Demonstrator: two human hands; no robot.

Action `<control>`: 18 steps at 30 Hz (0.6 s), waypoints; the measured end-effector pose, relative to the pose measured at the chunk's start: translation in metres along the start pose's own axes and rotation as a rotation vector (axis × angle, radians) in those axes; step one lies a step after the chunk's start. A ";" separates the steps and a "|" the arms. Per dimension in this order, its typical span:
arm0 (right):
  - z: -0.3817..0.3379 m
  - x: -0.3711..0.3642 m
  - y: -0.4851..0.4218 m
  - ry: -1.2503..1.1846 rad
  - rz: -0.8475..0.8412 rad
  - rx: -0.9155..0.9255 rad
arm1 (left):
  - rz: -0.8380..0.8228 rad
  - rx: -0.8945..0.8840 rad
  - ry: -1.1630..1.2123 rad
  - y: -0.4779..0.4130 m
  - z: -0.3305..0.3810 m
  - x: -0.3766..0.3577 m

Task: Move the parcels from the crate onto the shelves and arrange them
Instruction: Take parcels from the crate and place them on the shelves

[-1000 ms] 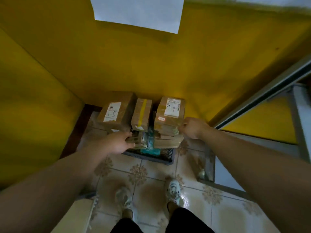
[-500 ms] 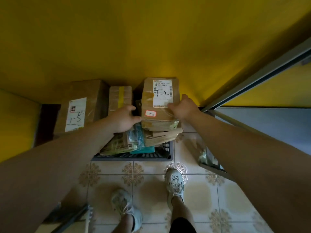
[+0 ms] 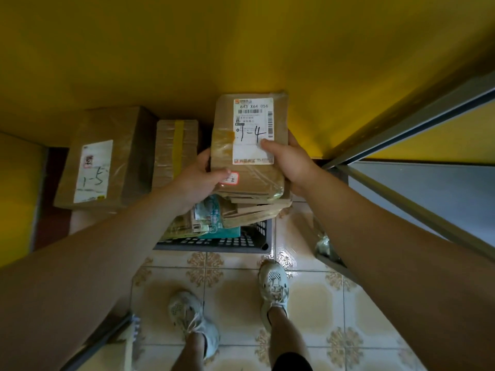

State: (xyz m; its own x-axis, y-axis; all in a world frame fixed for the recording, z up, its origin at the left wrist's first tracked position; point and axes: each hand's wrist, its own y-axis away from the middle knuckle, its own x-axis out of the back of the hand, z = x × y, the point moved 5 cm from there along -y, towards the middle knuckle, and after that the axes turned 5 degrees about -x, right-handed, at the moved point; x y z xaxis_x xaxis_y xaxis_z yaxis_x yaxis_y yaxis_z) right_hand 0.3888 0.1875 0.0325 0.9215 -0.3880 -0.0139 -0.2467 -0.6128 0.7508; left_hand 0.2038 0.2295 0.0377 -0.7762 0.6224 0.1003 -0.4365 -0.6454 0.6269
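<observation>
Your left hand (image 3: 198,180) and right hand (image 3: 289,162) each clamp a side of the parcel marked 1-4 (image 3: 249,145), held over the crate (image 3: 214,241). Its taped wrap looks slick and may slip; lifting it could spill the flat parcels (image 3: 257,210) below.

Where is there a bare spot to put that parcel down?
The grey shelf board at right looks bare, and so does the tiled floor between the crate and the shoes. The crate under the held 1-4 parcel is packed, and the 1-5 box and yellow-taped box crowd its left.
</observation>
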 end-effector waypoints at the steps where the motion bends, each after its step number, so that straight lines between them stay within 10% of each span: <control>1: -0.001 0.002 0.002 0.005 0.006 0.017 | -0.008 -0.013 -0.053 0.001 0.003 0.003; 8: 0.000 0.009 -0.005 -0.002 0.028 0.066 | 0.446 -0.126 -0.919 -0.011 0.001 0.062; 18: 0.015 0.020 -0.010 -0.010 0.043 0.008 | 0.332 0.132 -0.905 -0.022 -0.043 0.063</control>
State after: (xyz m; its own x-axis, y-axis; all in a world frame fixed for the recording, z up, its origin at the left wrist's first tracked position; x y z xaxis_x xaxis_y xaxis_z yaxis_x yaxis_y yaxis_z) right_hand 0.4051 0.1759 0.0151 0.9072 -0.4206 0.0115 -0.2880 -0.6008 0.7457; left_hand 0.1451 0.2636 -0.0026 -0.1834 0.5582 0.8091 -0.1607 -0.8291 0.5356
